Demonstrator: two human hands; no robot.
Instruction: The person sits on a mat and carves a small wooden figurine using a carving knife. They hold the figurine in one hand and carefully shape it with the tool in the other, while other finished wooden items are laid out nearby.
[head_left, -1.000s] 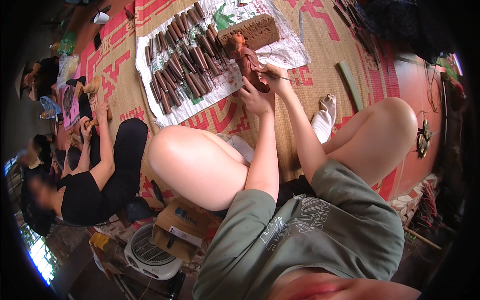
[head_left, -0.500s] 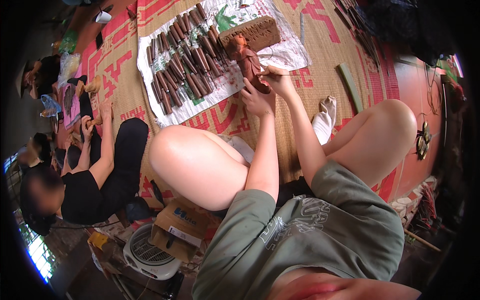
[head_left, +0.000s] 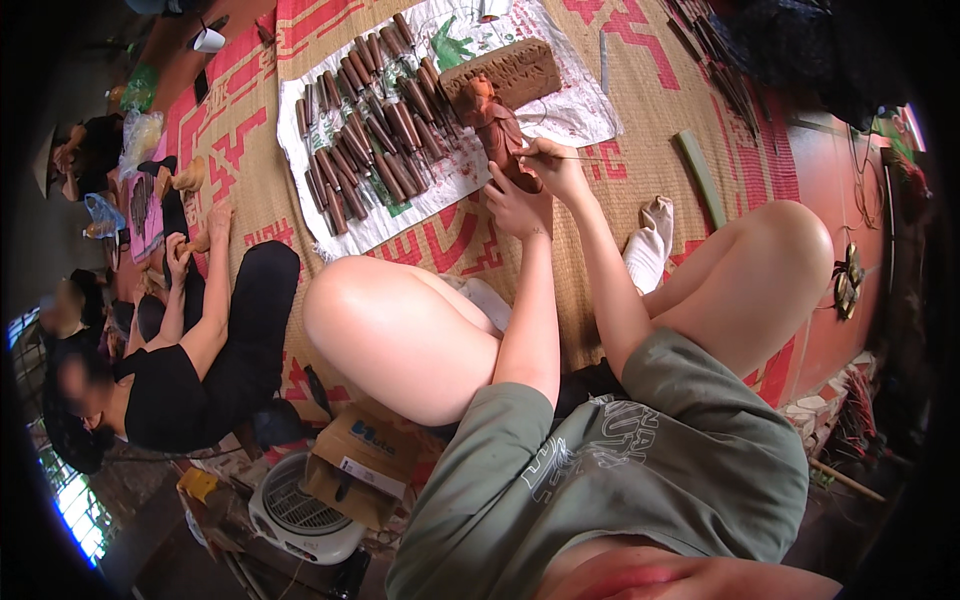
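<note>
A carved reddish-brown wooden figurine (head_left: 497,128) stands tilted in front of me, its top leaning against a carved brown block (head_left: 515,75). My left hand (head_left: 520,207) is closed around its lower end. In my right hand (head_left: 556,170) a thin, dark stick-like tool (head_left: 582,157) is pinched, its working end against the figurine's side; the exact kind is too small to make out. Left of the figurine, several wooden-handled carving tools (head_left: 403,124) lie in rows on a white printed sheet (head_left: 578,100).
A patterned straw mat (head_left: 640,120) covers the floor. To the left sits a co-worker in black (head_left: 165,400), hands on a pale wooden piece. A cardboard box (head_left: 362,455) and a white slatted appliance (head_left: 300,510) are at lower left. A green strip (head_left: 700,178) lies at right.
My hands keep their hold on the figurine and the tool, with only a slight shift of the right hand. The co-worker's head and hands have moved a little.
</note>
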